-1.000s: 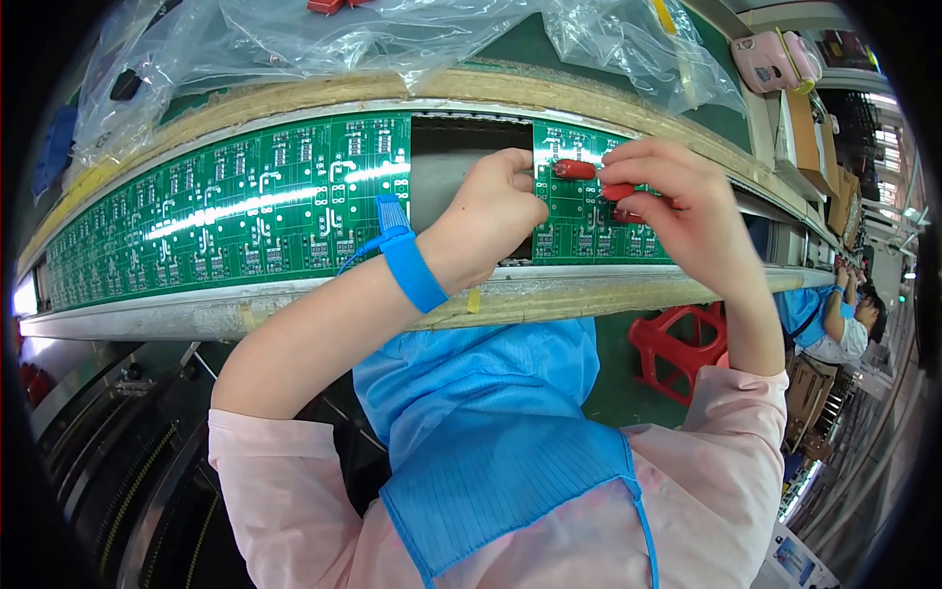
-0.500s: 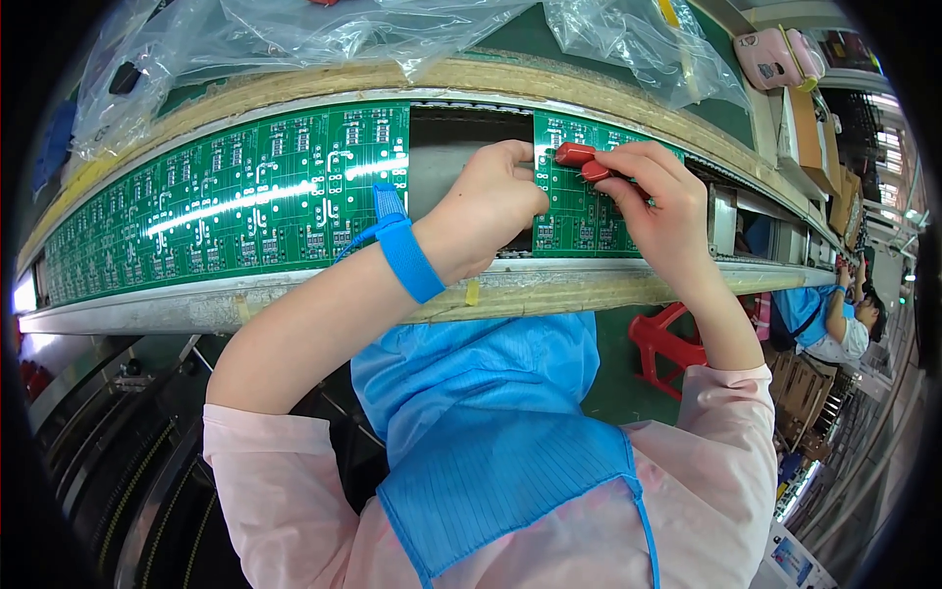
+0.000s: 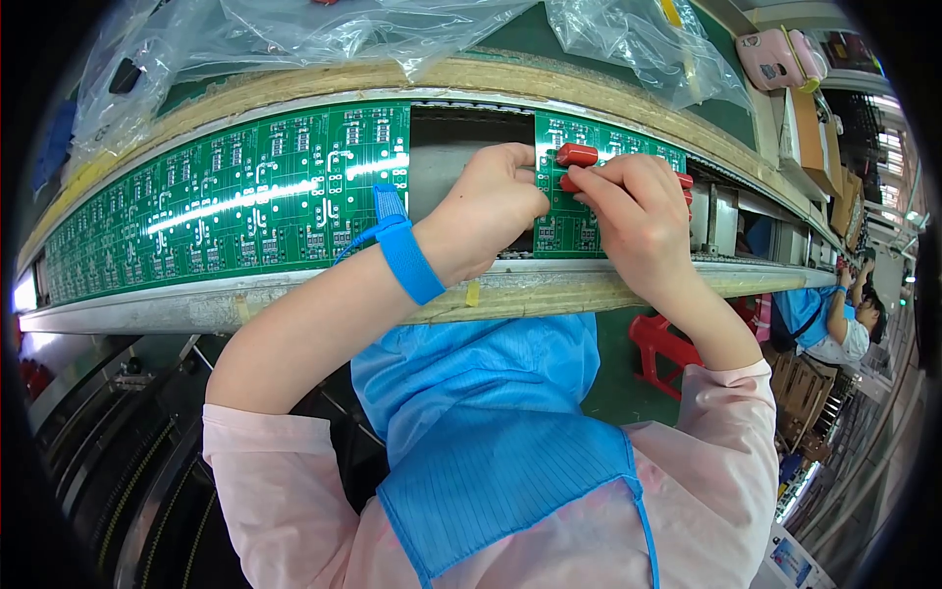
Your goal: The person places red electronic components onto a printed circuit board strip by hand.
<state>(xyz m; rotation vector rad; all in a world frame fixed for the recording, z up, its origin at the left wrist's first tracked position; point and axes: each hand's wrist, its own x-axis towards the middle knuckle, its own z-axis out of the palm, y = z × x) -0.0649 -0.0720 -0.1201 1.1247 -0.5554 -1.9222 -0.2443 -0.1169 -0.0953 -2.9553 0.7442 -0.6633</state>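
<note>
My right hand (image 3: 646, 218) is over the right circuit board (image 3: 561, 231), its thumb and fingertips pinching a red capacitor (image 3: 567, 184) down close to the surface. A second red capacitor (image 3: 577, 154) rests on the board just above those fingertips. Red ends of more capacitors (image 3: 685, 181) show past the outer side of this hand, partly covered by it. My left hand (image 3: 496, 201), with a blue strap on its wrist, is closed with bent fingers at the board's left edge; its fingertips are partly hidden there.
To the left, a row of green circuit boards (image 3: 226, 201) lies along the conveyor rails (image 3: 363, 287). A gap (image 3: 461, 133) separates them from the right board. Clear plastic bags (image 3: 324, 39) lie beyond the rail. A red stool (image 3: 659, 346) stands below; another person (image 3: 834, 324) works far right.
My right hand has shifted down and turned, bringing one red capacitor low over the board. The upper red capacitor is out of its fingers. My left hand has stayed in place.
</note>
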